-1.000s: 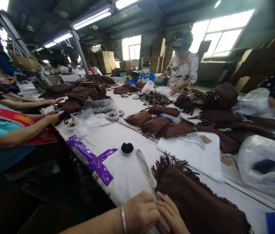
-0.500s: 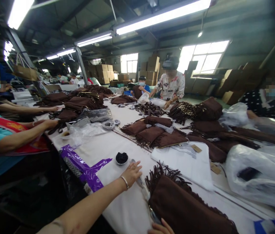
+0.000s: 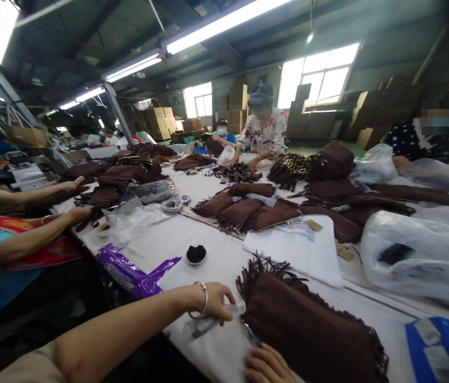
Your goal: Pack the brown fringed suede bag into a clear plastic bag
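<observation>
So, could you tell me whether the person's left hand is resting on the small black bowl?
No, the left hand grips a clear plastic strip, apart from the small black bowl.

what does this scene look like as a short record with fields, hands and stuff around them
setting: long white table in a workshop, other people working along it
left hand: grips a clear plastic strip
right hand: rests at the near edge of a brown fringed bag
nearby: small dish of dark bits, purple wrapper, white sheet
further off: more brown fringed bags
</observation>
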`<act>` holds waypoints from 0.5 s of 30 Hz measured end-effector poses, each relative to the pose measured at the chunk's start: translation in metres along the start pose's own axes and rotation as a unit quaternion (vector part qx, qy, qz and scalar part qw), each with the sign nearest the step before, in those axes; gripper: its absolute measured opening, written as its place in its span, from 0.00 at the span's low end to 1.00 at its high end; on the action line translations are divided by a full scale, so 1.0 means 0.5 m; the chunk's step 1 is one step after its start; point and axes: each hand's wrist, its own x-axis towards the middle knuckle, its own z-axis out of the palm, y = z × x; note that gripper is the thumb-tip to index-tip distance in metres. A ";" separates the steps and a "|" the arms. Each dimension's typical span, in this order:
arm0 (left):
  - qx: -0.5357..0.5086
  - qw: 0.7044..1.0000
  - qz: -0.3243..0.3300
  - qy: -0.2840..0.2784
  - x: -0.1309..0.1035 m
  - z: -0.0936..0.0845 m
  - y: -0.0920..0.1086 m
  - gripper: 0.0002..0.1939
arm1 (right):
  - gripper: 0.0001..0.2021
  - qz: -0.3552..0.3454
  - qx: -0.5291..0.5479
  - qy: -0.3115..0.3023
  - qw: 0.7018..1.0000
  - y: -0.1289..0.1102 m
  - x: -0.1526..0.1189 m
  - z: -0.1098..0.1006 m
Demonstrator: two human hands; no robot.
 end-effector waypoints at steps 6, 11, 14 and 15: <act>-0.155 0.984 0.069 -0.047 0.072 0.077 0.070 0.13 | 0.20 0.036 0.012 -0.037 0.999 -0.009 -0.009 -0.008; 0.175 0.965 0.159 0.112 0.121 0.127 0.064 0.16 | 0.15 0.065 0.018 -0.046 0.997 -0.011 -0.010 -0.005; 0.305 0.913 0.208 0.176 0.124 0.124 0.049 0.08 | 0.14 0.065 0.020 -0.036 0.997 -0.011 -0.012 -0.002; 0.322 0.896 0.233 0.199 0.121 0.121 0.041 0.06 | 0.15 0.060 0.020 -0.033 0.997 -0.011 -0.012 -0.002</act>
